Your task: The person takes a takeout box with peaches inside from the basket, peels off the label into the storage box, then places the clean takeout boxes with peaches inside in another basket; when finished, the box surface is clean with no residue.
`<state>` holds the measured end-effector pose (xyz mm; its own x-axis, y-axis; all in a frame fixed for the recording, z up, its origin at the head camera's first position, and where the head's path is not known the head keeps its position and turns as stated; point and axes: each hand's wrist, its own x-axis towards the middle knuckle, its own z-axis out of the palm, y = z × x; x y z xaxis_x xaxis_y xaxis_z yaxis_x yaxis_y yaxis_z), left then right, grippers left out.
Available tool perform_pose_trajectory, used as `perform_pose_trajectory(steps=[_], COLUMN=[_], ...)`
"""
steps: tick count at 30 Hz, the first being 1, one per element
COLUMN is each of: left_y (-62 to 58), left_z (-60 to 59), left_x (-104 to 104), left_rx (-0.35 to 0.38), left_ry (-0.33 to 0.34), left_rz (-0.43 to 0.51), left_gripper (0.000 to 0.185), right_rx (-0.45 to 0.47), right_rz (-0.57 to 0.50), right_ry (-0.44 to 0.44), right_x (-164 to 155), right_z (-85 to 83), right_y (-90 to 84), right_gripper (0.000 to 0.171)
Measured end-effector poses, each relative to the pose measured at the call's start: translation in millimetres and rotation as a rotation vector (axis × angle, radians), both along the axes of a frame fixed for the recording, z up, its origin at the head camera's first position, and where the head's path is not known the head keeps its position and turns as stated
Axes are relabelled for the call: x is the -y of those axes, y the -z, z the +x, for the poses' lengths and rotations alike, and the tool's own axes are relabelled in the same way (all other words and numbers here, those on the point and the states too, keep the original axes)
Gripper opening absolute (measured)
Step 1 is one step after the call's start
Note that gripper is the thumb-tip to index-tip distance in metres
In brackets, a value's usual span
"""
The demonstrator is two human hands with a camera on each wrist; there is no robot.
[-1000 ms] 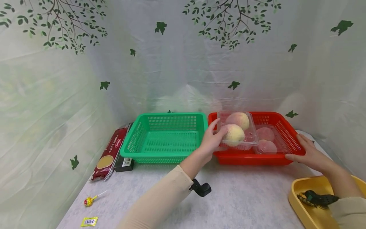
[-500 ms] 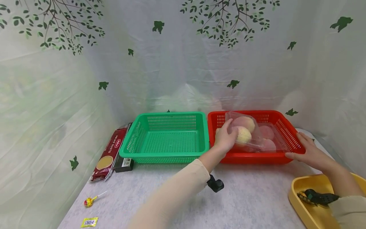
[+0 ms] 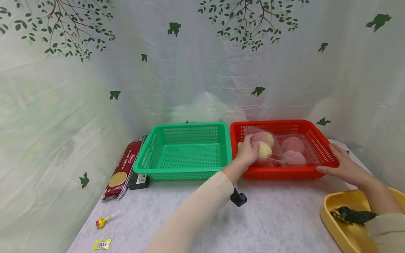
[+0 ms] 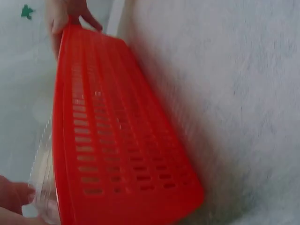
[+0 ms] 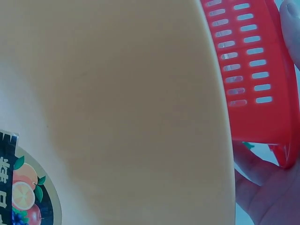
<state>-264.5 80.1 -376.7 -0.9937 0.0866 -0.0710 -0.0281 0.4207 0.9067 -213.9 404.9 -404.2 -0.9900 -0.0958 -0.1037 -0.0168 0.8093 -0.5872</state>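
Observation:
My left hand (image 3: 248, 151) grips the left side of a clear plastic box (image 3: 277, 153) holding two peaches (image 3: 264, 150). The box is inside the left half of the red basket (image 3: 281, 173), slightly tilted, its right edge overlapping a second clear box with two pink peaches (image 3: 293, 144). In the left wrist view, my left fingers (image 4: 16, 199) reach the clear box (image 4: 46, 187) above the basket rim. My right hand (image 3: 346, 169) holds the basket's right end, thumb at the front corner; in the right wrist view the fingers (image 5: 276, 192) lie around the red basket's corner (image 5: 262, 122).
A green basket (image 3: 186, 174) stands left of the red one. Beyond it lie a dark red packet (image 3: 121, 172) and a black box (image 3: 138, 182). A lollipop (image 3: 101, 222) and a small yellow wrapper (image 3: 102, 244) lie front left. A yellow tray (image 3: 332, 230) sits under my right forearm.
My left hand has moved right and lowered the peach box into the red basket, then shifted slightly left with it. My right hand has kept its hold on the basket.

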Motion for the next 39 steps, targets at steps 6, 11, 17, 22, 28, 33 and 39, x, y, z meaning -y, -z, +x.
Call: perform_pose_trajectory(steps=[6, 11, 17, 22, 28, 33, 39], left_y=[2.9, 4.5, 7.2, 9.0, 7.1, 4.2, 4.7], left_z=[-7.7, -10.2, -8.3, -5.2, 3.3, 14.1, 29.6], left_x=[-3, -3, -3, 0, 11, 25, 46], left_rx=[0.067, 0.146, 0.091, -0.024, -0.031, -0.059, -0.169], left_ry=[0.052, 0.082, 0.074, 0.041, 0.016, 0.066, 0.124], left_rz=[0.048, 0.031, 0.017, 0.106, 0.219, 0.194, 0.08], left_gripper=[0.05, 0.057, 0.053, 0.048, 0.044, 0.046, 0.048], right_rx=[0.0, -0.005, -0.015, -0.018, -0.017, -0.023, -0.122], right_rz=[-0.002, -0.008, -0.009, -0.007, 0.013, 0.061, 0.147], right_ry=[0.005, -0.003, 0.0, 0.014, 0.007, -0.012, 0.025], right_x=[-3, -2, -1, 0, -2, -5, 2], right_z=[2.1, 3.1, 5.2, 4.5, 3.2, 4.1, 9.0], right_y=[1.6, 3.4, 3.8, 5.0, 4.9, 3.3, -3.8], right_gripper=[0.116, 0.116, 0.117, 0.118, 0.117, 0.114, 0.11])
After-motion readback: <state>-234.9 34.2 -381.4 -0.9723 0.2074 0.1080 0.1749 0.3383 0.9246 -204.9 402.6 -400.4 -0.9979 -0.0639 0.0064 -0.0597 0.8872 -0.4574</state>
